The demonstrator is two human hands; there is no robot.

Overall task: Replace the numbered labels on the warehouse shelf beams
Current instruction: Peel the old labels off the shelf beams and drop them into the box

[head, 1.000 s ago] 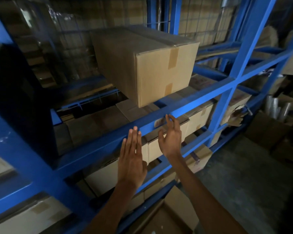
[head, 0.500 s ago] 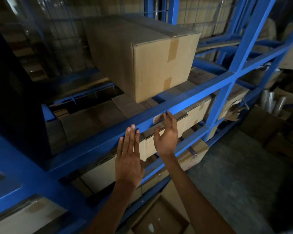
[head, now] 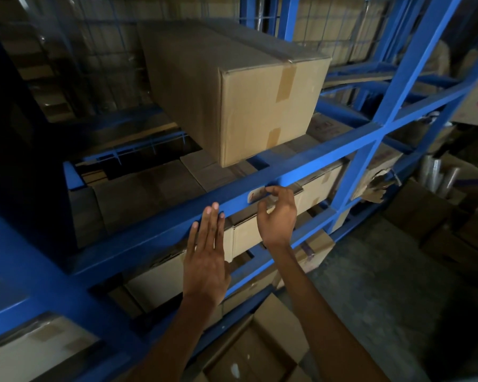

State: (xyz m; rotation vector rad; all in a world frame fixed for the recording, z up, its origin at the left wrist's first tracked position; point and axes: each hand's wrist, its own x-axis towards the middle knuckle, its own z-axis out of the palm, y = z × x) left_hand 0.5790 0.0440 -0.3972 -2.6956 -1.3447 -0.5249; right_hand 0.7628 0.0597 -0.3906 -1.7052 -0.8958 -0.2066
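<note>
Two bare hands worked at one blue shelf beam (head: 160, 228) that ran diagonally across the rack. One label (head: 255, 194), pale and partly hidden, sat on the front face of that beam, directly below one large taped cardboard box (head: 232, 89) resting on the level above. The right hand (head: 276, 216) had its fingers curled, thumb and forefinger pinching at the label's right edge. The left hand (head: 206, 260) was flat and released, fingers straight and together, their tips touching the beam just left of the label; it gripped nothing. One blue upright (head: 392, 106) crossed the beam to the right. Several more cardboard boxes filled the lower levels, and one open carton (head: 257, 351) stood on the floor beneath the arms.

Half a second earlier the right hand's fingers had been extended and spread against the beam beside the label; they had since bent inward to pinch it. The left hand had kept its flat pose on the beam.
</note>
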